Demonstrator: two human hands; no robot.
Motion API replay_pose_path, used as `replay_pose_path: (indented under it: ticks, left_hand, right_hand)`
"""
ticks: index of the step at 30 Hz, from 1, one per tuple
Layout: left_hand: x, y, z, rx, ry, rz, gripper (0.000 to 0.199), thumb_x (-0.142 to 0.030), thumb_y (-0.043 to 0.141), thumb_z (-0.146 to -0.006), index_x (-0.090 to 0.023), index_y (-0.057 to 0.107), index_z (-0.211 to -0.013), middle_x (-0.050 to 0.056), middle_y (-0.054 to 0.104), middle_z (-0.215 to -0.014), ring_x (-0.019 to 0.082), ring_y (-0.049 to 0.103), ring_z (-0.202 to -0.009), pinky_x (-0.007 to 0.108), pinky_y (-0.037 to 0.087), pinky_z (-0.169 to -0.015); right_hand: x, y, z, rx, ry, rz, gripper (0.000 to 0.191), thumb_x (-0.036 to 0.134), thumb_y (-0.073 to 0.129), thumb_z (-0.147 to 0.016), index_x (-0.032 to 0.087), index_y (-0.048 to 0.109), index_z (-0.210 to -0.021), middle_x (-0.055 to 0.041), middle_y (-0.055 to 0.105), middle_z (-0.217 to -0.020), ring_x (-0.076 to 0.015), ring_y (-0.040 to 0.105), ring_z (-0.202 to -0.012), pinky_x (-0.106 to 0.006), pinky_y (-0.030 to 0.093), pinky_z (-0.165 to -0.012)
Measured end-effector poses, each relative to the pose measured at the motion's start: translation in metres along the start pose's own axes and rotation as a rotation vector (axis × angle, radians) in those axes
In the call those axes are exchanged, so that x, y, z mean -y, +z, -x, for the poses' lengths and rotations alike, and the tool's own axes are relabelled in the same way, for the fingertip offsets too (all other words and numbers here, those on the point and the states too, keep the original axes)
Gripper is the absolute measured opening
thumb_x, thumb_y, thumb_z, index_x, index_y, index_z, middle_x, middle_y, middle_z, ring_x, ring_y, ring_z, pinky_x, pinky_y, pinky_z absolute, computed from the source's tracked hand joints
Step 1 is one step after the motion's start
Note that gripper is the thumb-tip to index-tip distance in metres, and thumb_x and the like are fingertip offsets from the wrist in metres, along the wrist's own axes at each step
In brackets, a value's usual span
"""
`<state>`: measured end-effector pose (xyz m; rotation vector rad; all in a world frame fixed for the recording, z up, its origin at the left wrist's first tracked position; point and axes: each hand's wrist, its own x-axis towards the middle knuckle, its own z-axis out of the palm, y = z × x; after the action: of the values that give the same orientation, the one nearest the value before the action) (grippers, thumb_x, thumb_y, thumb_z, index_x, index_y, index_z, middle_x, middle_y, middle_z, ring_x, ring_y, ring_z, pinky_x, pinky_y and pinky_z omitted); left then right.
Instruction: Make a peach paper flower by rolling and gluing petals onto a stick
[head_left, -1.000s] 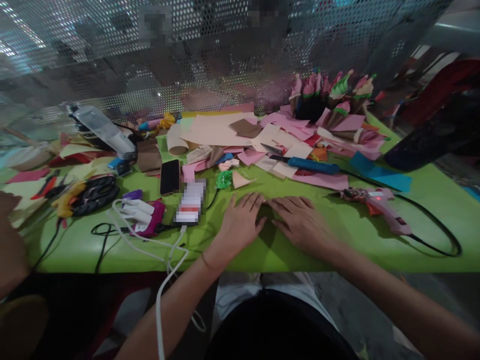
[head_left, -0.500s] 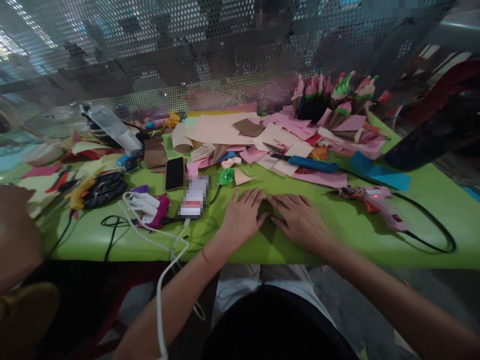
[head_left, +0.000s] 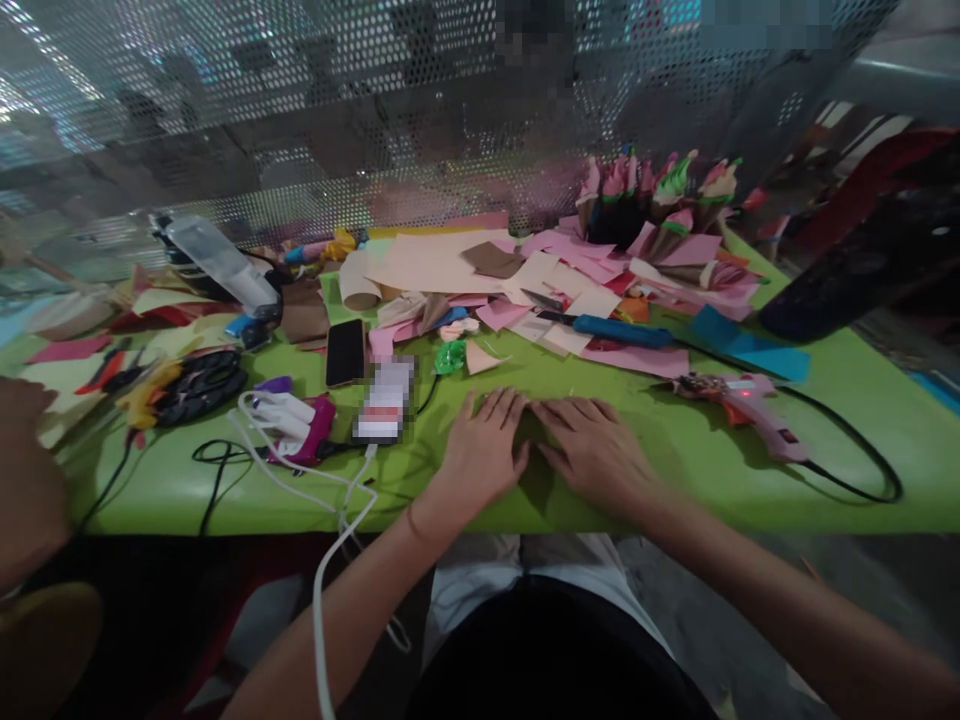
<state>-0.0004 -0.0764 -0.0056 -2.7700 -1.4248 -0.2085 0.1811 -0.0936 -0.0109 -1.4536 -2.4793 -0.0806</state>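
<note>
My left hand (head_left: pixel 484 445) lies palm down on the green table (head_left: pixel 697 480), fingers stretched forward and nothing in it. Beside it my right hand (head_left: pixel 596 445) rests the same way, also holding nothing; the fingertips of both hands are close together. Left of my left hand is a phone with a lit screen (head_left: pixel 386 400), a white cable plugged into it. A green wrapped item (head_left: pixel 450 357) and a pale paper piece (head_left: pixel 484 357) lie just beyond my fingers. To the right of my right hand sits a pink glue gun (head_left: pixel 761 410) with a red light.
Coloured paper (head_left: pixel 420 262) and a blue-handled tool (head_left: pixel 622 331) cover the back. Paper cones (head_left: pixel 675 185) stand at back right. A dark phone (head_left: pixel 346 352), magenta power adapter (head_left: pixel 311 430) and bottle (head_left: pixel 221 262) are left. A person's arm (head_left: pixel 30 480) is at far left.
The view has shifted slightly, so the table items appear a little further left. Both my hands stay flat on the table; the fingers have barely moved.
</note>
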Motion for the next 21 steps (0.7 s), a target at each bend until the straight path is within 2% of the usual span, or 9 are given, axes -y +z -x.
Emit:
replay_pose_path:
  ticks: [3, 7, 14, 18, 21]
  left_hand:
    - [-0.001, 0.000, 0.003, 0.006, -0.005, -0.002, 0.054, -0.032, 0.044, -0.095, -0.012, 0.044, -0.145, 0.015, 0.048, -0.152, 0.027, 0.045, -0.140, 0.054, 0.032, -0.117]
    - [-0.002, 0.000, -0.001, 0.011, -0.034, -0.017, 0.053, -0.032, 0.043, -0.096, -0.011, 0.046, -0.144, 0.016, 0.051, -0.149, 0.028, 0.049, -0.137, 0.054, 0.030, -0.117]
    - [-0.003, -0.001, 0.001, 0.029, -0.034, -0.004, 0.054, -0.035, 0.039, -0.097, -0.012, 0.042, -0.147, 0.013, 0.046, -0.153, 0.027, 0.045, -0.140, 0.054, 0.031, -0.117]
    - [-0.002, 0.000, -0.007, 0.030, -0.044, 0.010, 0.053, -0.034, 0.040, -0.097, -0.009, 0.046, -0.144, 0.014, 0.049, -0.151, 0.027, 0.047, -0.138, 0.055, 0.029, -0.118]
    - [-0.002, 0.001, -0.003, 0.017, -0.038, 0.002, 0.055, -0.034, 0.041, -0.097, -0.009, 0.044, -0.145, 0.014, 0.048, -0.152, 0.027, 0.046, -0.139, 0.054, 0.031, -0.117]
  right_hand:
    - [0.000, 0.000, 0.001, -0.009, -0.008, 0.004, 0.039, 0.027, 0.051, -0.094, 0.016, 0.060, -0.130, -0.0127, 0.069, -0.123, -0.0287, 0.061, -0.109, -0.043, 0.041, -0.096]
    - [-0.003, 0.002, 0.001, 0.007, 0.012, 0.011, 0.042, 0.025, 0.052, -0.094, 0.013, 0.058, -0.133, -0.0143, 0.068, -0.125, -0.0289, 0.061, -0.111, -0.043, 0.041, -0.096]
    - [-0.003, 0.004, 0.003, 0.010, -0.012, 0.024, 0.043, 0.029, 0.052, -0.095, 0.013, 0.058, -0.134, -0.0128, 0.067, -0.129, -0.0279, 0.061, -0.112, -0.042, 0.041, -0.099]
    - [-0.005, 0.005, 0.000, 0.011, 0.022, 0.033, 0.043, 0.029, 0.050, -0.095, 0.013, 0.057, -0.134, -0.0141, 0.067, -0.129, -0.0283, 0.061, -0.113, -0.043, 0.042, -0.098]
    - [-0.005, 0.004, 0.001, 0.010, -0.003, 0.020, 0.042, 0.030, 0.050, -0.095, 0.016, 0.058, -0.134, -0.0120, 0.067, -0.129, -0.0279, 0.060, -0.113, -0.043, 0.042, -0.098]
